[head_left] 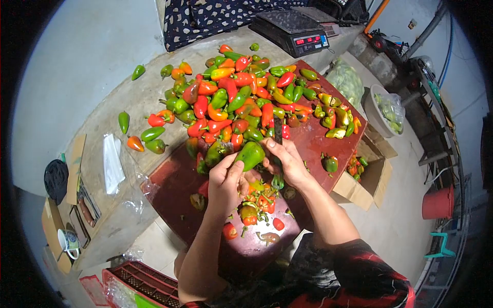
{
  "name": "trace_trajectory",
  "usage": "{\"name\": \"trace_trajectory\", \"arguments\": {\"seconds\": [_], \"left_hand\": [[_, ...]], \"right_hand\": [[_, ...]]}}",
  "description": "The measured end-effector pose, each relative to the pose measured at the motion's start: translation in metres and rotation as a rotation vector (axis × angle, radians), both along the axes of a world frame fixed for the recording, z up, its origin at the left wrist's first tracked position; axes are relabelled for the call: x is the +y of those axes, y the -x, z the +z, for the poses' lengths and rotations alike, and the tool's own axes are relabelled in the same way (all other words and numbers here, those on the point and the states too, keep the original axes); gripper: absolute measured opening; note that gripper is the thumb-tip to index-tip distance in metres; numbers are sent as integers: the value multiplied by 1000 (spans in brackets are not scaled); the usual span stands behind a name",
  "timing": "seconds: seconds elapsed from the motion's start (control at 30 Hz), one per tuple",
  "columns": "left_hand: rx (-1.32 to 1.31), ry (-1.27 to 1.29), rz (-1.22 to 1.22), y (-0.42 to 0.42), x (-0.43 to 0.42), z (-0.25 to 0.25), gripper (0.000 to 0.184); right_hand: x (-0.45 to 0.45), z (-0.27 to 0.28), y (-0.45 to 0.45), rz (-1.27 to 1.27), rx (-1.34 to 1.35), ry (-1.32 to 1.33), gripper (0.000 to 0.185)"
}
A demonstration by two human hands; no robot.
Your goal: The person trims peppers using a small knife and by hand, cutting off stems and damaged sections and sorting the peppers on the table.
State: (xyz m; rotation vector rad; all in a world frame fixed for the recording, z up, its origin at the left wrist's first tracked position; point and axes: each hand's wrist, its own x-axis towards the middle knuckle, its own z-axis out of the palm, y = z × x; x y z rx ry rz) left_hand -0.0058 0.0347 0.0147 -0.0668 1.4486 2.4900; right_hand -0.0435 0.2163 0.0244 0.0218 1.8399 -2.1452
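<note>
A green pepper (250, 156) is gripped in my left hand (226, 177), its broad end toward my right hand. My right hand (288, 160) is closed around a knife (278, 128), with the dark blade pointing away from me and a green handle end showing below the fingers. Its fingertips are close to the pepper; whether they touch it I cannot tell. Beyond both hands lies a big heap of red, orange and green peppers (226, 97). Below them, cut pepper pieces and stems (261, 203) are scattered on the dark red table (328, 149).
A digital scale (303, 43) stands at the back. Cut peppers (336, 115) lie at the table's right side, above a cardboard box (380, 177) holding more pieces. A white tub (377, 110) and a red bucket (438, 201) are further right. A red crate (141, 282) sits at lower left.
</note>
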Motion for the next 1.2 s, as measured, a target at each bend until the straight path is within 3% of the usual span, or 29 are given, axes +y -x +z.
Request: {"name": "trace_trajectory", "arguments": {"seconds": [0.13, 0.23, 0.37, 0.43, 0.53, 0.63, 0.8, 0.9, 1.03, 1.13, 1.2], "left_hand": [[10, 142, 36, -2, 3, -5, 29], [231, 427, 150, -6, 10, -13, 29], [233, 586, 169, -7, 11, -12, 29], [280, 612, 194, -6, 11, -12, 28], [273, 572, 183, -6, 12, -9, 29], [240, 448, 177, -9, 15, -10, 31], [165, 204, 110, -5, 7, -3, 34], [103, 100, 63, -3, 4, -5, 33], [-82, -129, -43, 3, -2, -5, 30], [-87, -48, -49, 3, -1, -3, 32], [-99, -32, -10, 4, 1, -7, 31]], "right_hand": [[-8, -7, -2, -22, 234, -177, 36], [-9, -2, -4, -42, 575, -521, 49], [-9, 8, -7, 15, 527, -689, 45], [-15, 6, -11, -72, 555, -734, 42], [-17, -15, -6, -233, 650, -673, 38], [-10, -8, 4, -337, 136, -378, 37], [3, -9, 9, -250, 150, -104, 32], [4, 3, 1, -1, 156, -10, 29], [3, -7, 3, 146, 366, -162, 38], [6, -6, 2, 137, 311, -66, 39], [18, -10, 7, 49, 327, -207, 42]]}}
